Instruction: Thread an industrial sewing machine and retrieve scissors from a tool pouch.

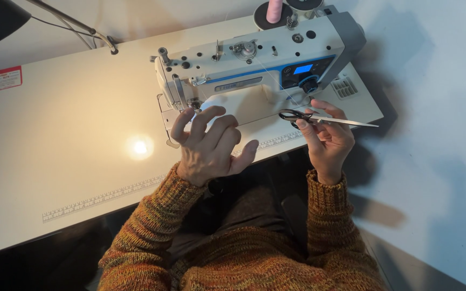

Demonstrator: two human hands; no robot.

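Bench: broad cream sewing table [71,134] with a printed ruler strip along its near edge; lamp glare is showing mid-surface.
Machine: white and grey industrial sewing machine [254,67] is sitting at the far right of the bench, blue display facing the person, pink thread cone [274,11] at its back.
Progress: no fabric is showing under the needle; sewing is judged not under way, work is sitting at a thread-handling stage.
Left hand: left hand [208,145] is hovering palm down, fingers spread and loosely curled, holding nothing; fingertips are reaching the needle area at the machine's left end.
Right hand: right hand [327,137] is raised palm up over the near right edge, gripping slim metal black-handled scissors [319,118].
Scissors: blades are lying closed, pointing right, just beside the machine's base.
Thread: thin strand near the scissors, too fine to trace.
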